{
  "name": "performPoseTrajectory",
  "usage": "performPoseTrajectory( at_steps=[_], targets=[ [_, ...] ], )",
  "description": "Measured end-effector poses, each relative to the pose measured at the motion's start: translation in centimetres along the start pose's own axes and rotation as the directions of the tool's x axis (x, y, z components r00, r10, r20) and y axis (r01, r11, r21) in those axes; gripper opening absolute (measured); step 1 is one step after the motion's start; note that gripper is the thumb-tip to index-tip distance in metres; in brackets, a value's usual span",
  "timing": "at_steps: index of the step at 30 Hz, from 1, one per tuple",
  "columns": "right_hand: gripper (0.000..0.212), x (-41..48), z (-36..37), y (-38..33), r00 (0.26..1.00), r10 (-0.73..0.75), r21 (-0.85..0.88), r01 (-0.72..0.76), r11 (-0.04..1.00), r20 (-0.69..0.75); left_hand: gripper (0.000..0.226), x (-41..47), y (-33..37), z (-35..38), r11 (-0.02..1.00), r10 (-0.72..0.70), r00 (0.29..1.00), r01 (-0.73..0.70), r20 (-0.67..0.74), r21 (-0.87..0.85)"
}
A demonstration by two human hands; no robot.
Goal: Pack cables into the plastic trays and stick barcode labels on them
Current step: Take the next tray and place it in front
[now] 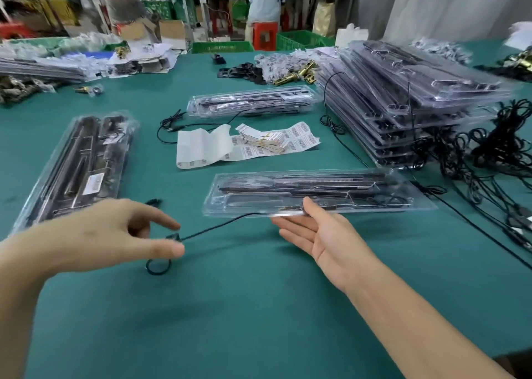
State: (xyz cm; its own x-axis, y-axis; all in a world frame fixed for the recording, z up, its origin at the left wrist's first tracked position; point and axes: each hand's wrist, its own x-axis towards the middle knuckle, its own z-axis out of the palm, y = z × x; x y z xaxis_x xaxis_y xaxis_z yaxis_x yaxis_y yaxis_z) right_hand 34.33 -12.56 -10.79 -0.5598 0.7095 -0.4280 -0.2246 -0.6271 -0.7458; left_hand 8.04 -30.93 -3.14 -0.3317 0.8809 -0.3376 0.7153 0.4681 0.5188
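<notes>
Left hand (pixel 100 232) by a black cable (pixel 218 225), right hand (pixel 319 234) at a plastic tray (pixel 359 210).

Bright even light, blurred, warped edges

We see both our arms bare from the wrists back to the picture's edge. Our left hand (pixel 109 234) comes in from 8 o'clock, its thumbnail short and plain. Our right hand (pixel 319 234) comes in on a long bare forearm from 5 o'clock, where a dark sleeve (pixel 518 363) shows in the corner, too blurred to tell its fabric.
</notes>
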Motion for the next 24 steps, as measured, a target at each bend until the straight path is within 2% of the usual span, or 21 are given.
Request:
performPoseTrajectory(
  at_steps=[3, 5, 6, 8, 11, 14, 17, 19, 21, 24],
  targets=[
    [0.027, -0.1, -0.2, -0.3, 0.992, 0.107, -0.038, -0.105, 0.994, 0.071, 0.079, 0.4, 0.5, 1.8, 0.996, -0.045, 0.993, 0.036, 0.109, 0.078],
    [0.037, -0.4, -0.5, -0.9, 0.972, 0.201, -0.052, -0.196, 0.979, 0.124, 0.079, 0.5, 0.5, 2.8, 0.995, -0.056, 0.992, 0.046, 0.110, 0.092],
    [0.044, -0.8, -0.8, -1.1, 0.956, 0.247, -0.098, -0.233, 0.967, 0.158, 0.077, 0.5, 0.4, 3.3, 0.996, -0.053, 0.992, 0.043, 0.111, 0.084],
    [0.049, -1.6, -1.4, -1.5, 0.934, 0.299, -0.302, -0.234, 0.924, 0.193, 0.072, 0.2, 0.3, 3.9, 0.998, -0.023, 0.994, 0.016, 0.111, 0.061],
    [0.029, -2.9, -1.4, -1.2, 0.967, 0.185, -0.647, -0.026, 0.762, 0.178, 0.068, -0.8, 0.4, 4.7, 0.999, 0.051, 0.994, -0.050, 0.095, -0.010],
    [0.012, -4.0, -0.3, -0.1, 0.964, -0.014, -0.807, 0.229, 0.544, 0.265, 0.075, -1.8, 0.7, 5.6, 0.989, 0.113, 0.994, -0.113, -0.005, -0.098],
    [0.011, -4.7, 0.7, 2.1, 0.908, -0.112, -0.854, 0.419, 0.309, 0.405, 0.073, -3.1, 1.4, 6.9, 0.973, 0.126, 0.974, -0.158, -0.189, -0.166],
    [0.021, -5.2, 1.0, 4.0, 0.848, -0.145, -0.842, 0.526, 0.119, 0.509, 0.066, -3.8, 1.9, 8.2, 0.965, 0.111, 0.947, -0.175, -0.301, -0.197],
    [0.029, -5.5, 1.4, 5.3, 0.790, -0.162, -0.799, 0.601, 0.009, 0.592, 0.057, -4.4, 2.2, 9.5, 0.957, 0.121, 0.919, -0.208, -0.376, -0.200],
    [0.037, -4.8, 1.7, 5.8, 0.712, -0.255, -0.753, 0.646, -0.126, 0.654, 0.056, -4.8, 1.5, 10.9, 0.980, 0.184, 0.889, -0.199, -0.420, 0.010]
  ],
)
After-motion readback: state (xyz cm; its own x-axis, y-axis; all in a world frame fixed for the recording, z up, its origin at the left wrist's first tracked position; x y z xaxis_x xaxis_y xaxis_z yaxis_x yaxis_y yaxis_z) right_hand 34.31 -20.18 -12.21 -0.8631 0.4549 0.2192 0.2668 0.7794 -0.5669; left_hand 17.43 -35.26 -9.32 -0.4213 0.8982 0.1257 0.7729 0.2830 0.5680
